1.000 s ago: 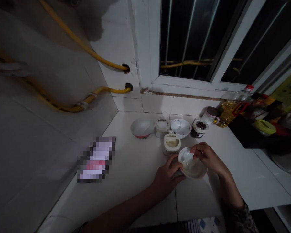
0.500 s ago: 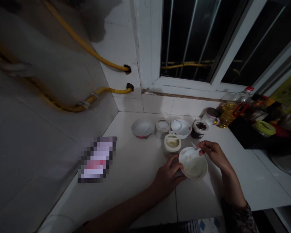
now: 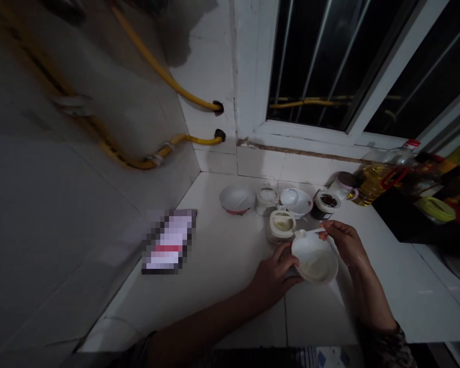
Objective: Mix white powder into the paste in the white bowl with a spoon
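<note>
bowl [image 3: 315, 259]: white | spoon [image 3: 308, 232]: white | tabletop [image 3: 222, 266]: white tiled | hose [image 3: 168, 84]: yellow | oil bottle [image 3: 379, 174]: amber, red-capped

The left hand [image 3: 273, 276] and forearm are bare up to a dark sleeve [image 3: 138, 351] near the elbow. The right hand [image 3: 343, 242] leaves a dark patterned cuff [image 3: 387, 348]; blue-and-white checked cloth [image 3: 324, 357] shows between the arms.

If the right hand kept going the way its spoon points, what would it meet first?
Likely the open jar just past the spoon tip: the right hand points left over the white bowl's rim. Depth is unclear.
</note>
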`<state>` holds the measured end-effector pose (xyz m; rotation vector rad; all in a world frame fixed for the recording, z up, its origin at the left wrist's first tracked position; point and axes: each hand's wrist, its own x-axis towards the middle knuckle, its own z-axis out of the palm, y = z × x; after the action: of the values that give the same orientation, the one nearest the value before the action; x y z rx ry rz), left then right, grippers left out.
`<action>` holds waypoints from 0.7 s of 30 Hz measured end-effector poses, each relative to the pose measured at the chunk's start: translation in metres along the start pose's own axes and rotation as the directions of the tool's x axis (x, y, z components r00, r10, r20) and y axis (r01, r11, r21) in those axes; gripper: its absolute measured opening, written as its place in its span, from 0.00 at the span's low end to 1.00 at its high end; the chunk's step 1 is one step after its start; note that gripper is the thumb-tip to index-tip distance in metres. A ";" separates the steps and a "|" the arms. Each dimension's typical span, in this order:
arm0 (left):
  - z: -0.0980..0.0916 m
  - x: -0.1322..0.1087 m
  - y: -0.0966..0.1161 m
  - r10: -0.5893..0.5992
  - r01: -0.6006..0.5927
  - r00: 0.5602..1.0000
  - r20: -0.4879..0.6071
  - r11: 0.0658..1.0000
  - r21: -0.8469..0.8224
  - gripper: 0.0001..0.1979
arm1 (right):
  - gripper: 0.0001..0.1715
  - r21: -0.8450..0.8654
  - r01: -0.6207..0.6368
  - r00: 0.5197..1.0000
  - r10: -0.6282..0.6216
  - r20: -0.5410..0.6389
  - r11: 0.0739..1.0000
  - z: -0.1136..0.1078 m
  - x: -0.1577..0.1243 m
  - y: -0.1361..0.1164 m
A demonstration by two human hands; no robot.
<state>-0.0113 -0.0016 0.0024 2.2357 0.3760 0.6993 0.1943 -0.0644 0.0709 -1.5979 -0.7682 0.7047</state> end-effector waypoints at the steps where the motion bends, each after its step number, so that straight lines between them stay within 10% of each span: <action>1: 0.000 0.000 0.000 0.002 -0.002 1.000 0.001 1.000 0.001 0.11 | 0.19 0.024 0.009 1.000 -0.008 -0.016 1.000 0.002 0.000 0.000; 13: -0.001 0.000 0.001 -0.014 0.014 1.000 0.014 1.000 0.009 0.10 | 0.16 -0.247 0.288 0.932 -0.330 -0.149 0.925 0.029 -0.013 -0.001; 17: 0.000 0.000 0.000 -0.002 0.002 1.000 0.001 1.000 0.008 0.11 | 0.10 -0.551 0.591 0.752 -0.650 0.112 0.589 0.031 -0.015 0.001; 21: 0.001 0.000 0.000 0.015 -0.015 1.000 -0.020 1.000 0.013 0.10 | 0.11 -0.596 0.719 0.631 -0.693 0.347 0.356 0.032 -0.015 0.001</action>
<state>-0.0103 -0.0020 0.0019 2.2470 0.3748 0.7292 0.1605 -0.0575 0.0661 -1.6377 -1.7790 -0.2858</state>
